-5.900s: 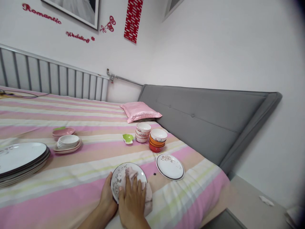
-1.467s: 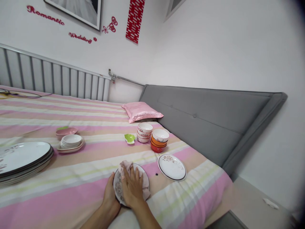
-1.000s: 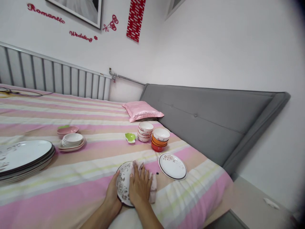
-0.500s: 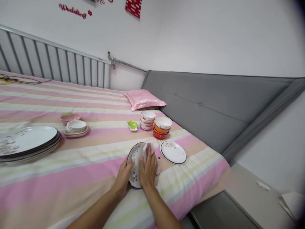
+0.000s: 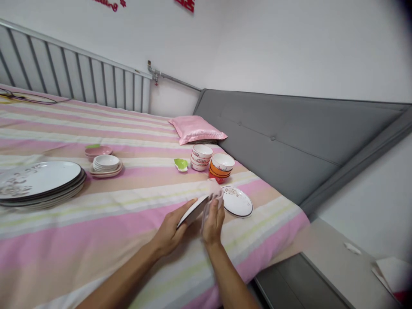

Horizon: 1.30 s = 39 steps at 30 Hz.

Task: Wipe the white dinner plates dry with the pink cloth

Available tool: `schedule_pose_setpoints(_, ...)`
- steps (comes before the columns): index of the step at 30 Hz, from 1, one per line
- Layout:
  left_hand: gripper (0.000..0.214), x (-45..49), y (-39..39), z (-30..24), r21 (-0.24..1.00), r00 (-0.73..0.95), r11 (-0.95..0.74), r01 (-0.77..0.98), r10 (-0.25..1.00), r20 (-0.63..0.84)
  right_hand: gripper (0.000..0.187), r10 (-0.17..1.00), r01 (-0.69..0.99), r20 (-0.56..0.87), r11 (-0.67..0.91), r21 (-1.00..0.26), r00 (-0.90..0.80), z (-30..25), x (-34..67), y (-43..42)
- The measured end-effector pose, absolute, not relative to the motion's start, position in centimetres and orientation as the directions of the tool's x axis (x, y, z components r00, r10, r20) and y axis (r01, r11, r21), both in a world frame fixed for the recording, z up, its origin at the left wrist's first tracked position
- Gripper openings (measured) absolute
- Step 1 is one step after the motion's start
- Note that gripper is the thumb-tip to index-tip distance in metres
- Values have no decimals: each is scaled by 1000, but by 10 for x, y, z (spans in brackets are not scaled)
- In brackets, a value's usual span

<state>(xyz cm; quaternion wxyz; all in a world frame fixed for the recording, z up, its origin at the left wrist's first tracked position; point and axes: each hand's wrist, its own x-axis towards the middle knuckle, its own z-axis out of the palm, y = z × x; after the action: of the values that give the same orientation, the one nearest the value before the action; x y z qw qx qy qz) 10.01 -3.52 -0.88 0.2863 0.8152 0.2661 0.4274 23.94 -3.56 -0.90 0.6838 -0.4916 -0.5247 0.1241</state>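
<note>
- Held plate (image 5: 192,210) is now tipped nearly edge-on; half a second ago its patterned face showed. Cloth (image 5: 215,189) now at its upper right edge.
- Left hand (image 5: 174,225): pinches the held plate's left edge, rim between the digits.
- Right hand (image 5: 213,221): bunches cloth against the opposite edge, thumb up; other fingers partly hidden, can't tell if spread.
- Held plate is above the striped bedspread (image 5: 112,240), tilted, between both hands.
- Second plate (image 5: 237,201) lies face-up, just right of the cloth.
- Behind it: orange-red bowl stack (image 5: 222,165), white bowl stack (image 5: 201,158), green leaf dish (image 5: 180,165).
- Well to the left: large plate stack (image 5: 41,180), small white dishes (image 5: 106,162) just behind it.
</note>
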Motion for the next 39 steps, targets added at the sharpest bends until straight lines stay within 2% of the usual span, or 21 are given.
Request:
schedule_pose_setpoints(1, 58, 98, -34, -6, 674, 530, -703, 227, 669, 520, 40, 665, 372, 627, 506, -778, 405, -3, 238, -40)
schedule_pose_setpoints(3, 55, 96, -34, 0, 658, 578, -693, 295, 678, 454, 33, 629, 518, 728, 542, -662, 272, 8, 233, -51)
schedule_pose_setpoints(5, 40, 96, -36, 4, 660, 586, -668, 344, 702, 405, 29, 600, 658, 790, 547, -517, 122, 17, 228, -60)
schedule_pose_setpoints(7, 24, 98, -38, 6, 657, 579, -655, 372, 718, 387, 26, 578, 742, 814, 526, -415, 46, 21, 225, -65)
schedule_pose_setpoints(12, 19, 105, -43, 5, 677, 565, -630, 381, 738, 369, 25, 541, 812, 840, 472, -344, 41, 16, 230, -63)
schedule_pose_setpoints(14, 24, 106, -44, 4, 705, 583, -624, 338, 726, 363, 26, 535, 809, 843, 468, -355, 61, 12, 236, -59)
schedule_pose_setpoints(19, 57, 108, -43, 2, 771, 622, -617, 158, 669, 408, 28, 542, 787, 816, 406, -465, 203, 5, 250, -48)
schedule_pose_setpoints(23, 53, 107, -41, 4, 807, 604, -581, 105, 682, 412, 29, 553, 767, 792, 382, -516, 258, 2, 252, -46)
schedule_pose_setpoints(30, 61, 94, -33, 11, 826, 637, -557, 88, 669, 383, 29, 613, 807, 770, 359, -469, 175, 7, 250, -50)
schedule_pose_setpoints(32, 63, 88, -27, 9, 836, 645, -541, 92, 672, 364, 29, 639, 800, 747, 345, -490, 182, 6, 253, -49)
schedule_pose_setpoints(37, 53, 70, -9, -1, 896, 651, -444, 12, 684, 331, 34, 716, 646, 622, 317, -695, 317, -9, 265, -41)
schedule_pose_setpoints(39, 46, 65, -1, -8, 942, 594, -335, 23, 762, 257, 37, 775, 520, 511, 282, -806, 371, -22, 271, -37)
